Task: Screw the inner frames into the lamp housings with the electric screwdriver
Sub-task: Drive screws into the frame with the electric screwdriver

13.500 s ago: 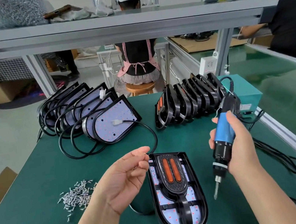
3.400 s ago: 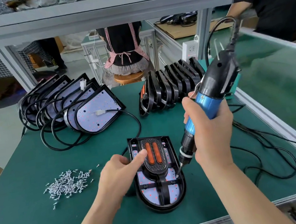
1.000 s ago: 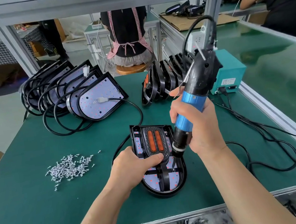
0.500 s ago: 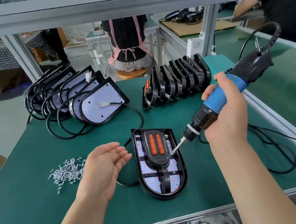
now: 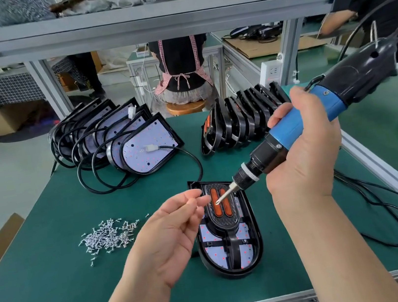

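Note:
A black lamp housing lies flat on the green mat, its black inner frame with two orange strips seated inside. My right hand grips the blue and black electric screwdriver, tilted, with its bit tip hanging just above the orange strips. My left hand is raised palm up beside the housing's left edge. Its thumb and forefinger pinch a small screw close to the bit tip.
A pile of loose screws lies on the mat to the left. Several wired housings lean at the back left, and a row of inner frames stands at the back right. Black cables trail along the right edge.
My left hand has risen from beside the housing and pinched its fingers next to the bit. The screwdriver has lifted slightly and stays tilted over the frame.

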Demonstrator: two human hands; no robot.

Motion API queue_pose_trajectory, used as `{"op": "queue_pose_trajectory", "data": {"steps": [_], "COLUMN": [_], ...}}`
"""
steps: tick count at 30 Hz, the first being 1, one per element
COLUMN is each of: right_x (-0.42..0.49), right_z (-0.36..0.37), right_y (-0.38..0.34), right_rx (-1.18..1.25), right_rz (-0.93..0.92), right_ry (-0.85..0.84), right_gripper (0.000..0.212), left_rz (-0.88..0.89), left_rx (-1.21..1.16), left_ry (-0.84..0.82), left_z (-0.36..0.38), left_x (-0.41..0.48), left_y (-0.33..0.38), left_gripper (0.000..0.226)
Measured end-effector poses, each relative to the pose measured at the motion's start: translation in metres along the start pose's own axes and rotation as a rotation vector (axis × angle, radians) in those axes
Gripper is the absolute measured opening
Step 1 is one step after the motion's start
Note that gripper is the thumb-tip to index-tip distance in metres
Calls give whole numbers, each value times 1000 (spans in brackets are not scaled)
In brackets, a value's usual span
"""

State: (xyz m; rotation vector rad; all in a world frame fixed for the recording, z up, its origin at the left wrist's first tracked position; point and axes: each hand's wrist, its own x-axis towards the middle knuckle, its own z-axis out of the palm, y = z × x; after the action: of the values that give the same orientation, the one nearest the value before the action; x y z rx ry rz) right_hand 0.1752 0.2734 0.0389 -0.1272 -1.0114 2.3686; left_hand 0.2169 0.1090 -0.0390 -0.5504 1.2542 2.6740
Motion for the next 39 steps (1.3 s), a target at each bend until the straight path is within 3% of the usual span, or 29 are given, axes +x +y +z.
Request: {"op": "queue_pose_trajectory", "data": {"steps": [7,16,25,35,39], "right_x": [-2,-8,-9,-8,-7], "right_z": [12,12,10,9,6], "right_y": [-4,4,6,7,11], "right_rx": [-54,-1,-19,-42,-53], "right_rz": [18,-7,-57,-121,-105], "right_ry": [71,-14,-87,-14,2], "right_gripper": [18,13,11,11,11], "left_rz": [-56,0,36,319,349], "left_rx": [-72,113,107,252,251], "left_ry": [-78,-129,-141,-31,-11], "left_z": [-1,5,6,13,11], "left_x": [-2,-9,-9,-13,-12], "left_y": [4,1,-2,-22,-27], "left_gripper": [32,19,17,21,18]}}
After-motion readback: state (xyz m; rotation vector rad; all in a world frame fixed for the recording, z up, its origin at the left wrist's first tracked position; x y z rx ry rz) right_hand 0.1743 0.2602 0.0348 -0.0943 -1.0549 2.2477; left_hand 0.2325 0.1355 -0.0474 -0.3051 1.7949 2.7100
